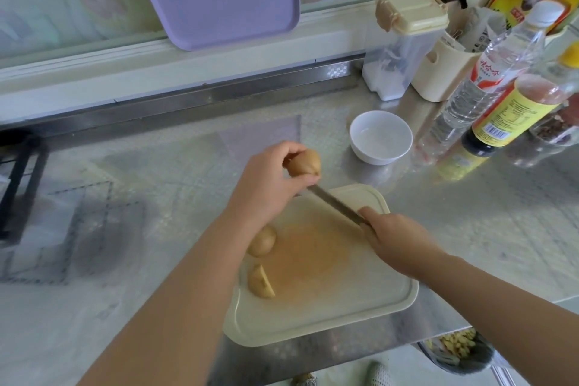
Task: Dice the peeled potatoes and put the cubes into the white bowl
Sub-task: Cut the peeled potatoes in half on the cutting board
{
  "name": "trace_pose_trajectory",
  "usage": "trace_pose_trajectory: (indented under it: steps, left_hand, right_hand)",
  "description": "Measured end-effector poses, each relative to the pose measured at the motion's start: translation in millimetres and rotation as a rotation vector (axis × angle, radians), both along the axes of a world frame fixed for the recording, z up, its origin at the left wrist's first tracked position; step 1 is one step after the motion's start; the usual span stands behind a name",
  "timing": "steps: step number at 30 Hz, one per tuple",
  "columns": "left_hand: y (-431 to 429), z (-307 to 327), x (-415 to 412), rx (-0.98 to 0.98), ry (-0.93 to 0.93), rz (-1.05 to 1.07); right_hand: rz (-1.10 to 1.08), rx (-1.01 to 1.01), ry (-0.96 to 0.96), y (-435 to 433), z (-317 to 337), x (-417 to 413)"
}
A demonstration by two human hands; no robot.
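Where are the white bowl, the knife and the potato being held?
white bowl [380,138], head view, bare inside bottom.
knife [335,204], head view, middle of the blade.
held potato [305,163], head view, its exposed rounded side.

The cutting board [344,320] lies on the desk [485,229] straight before me. Two potato pieces sit along its 9 o'clock side, the far piece [261,241] just behind the near piece [260,282]. My left hand [266,185] holds a potato [305,162] over the board's far edge at 11 o'clock. The knife [335,205] in my right hand [398,241] points toward 10 o'clock, its tip under my left fingers [297,182] (hidden there). The bowl [380,137] stands off the board at 1 o'clock, bottles [488,88] at 2 o'clock, a lidded container [404,41] behind the bowl.
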State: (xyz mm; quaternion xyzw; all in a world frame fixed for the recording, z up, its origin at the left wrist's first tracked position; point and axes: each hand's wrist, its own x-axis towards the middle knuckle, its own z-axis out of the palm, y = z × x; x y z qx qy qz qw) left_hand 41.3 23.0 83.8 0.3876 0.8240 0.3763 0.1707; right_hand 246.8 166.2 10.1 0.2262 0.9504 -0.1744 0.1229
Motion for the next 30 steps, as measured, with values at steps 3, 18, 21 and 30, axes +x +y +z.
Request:
trace_pose_trajectory:
  steps: [3,18,21,30]
  left_hand:
    - [-14,-16,20,-0.165,-0.053,-0.047]
    - [-17,-78,56,-0.355,0.019,-0.006]
    - [-15,-79,62,-0.326,-0.008,0.033]
    - [-12,-81,65,-0.33,-0.038,0.075]
  right_hand:
    - [-0.227,-0.163,0.085,-6,7,-6]
    - [-0.28,-0.242,0.025,-49,29,1]
    - [-0.268,-0.214,0.005,-55,27,2]
    - [-0.247,-0.138,-0.043,-62,30,6]
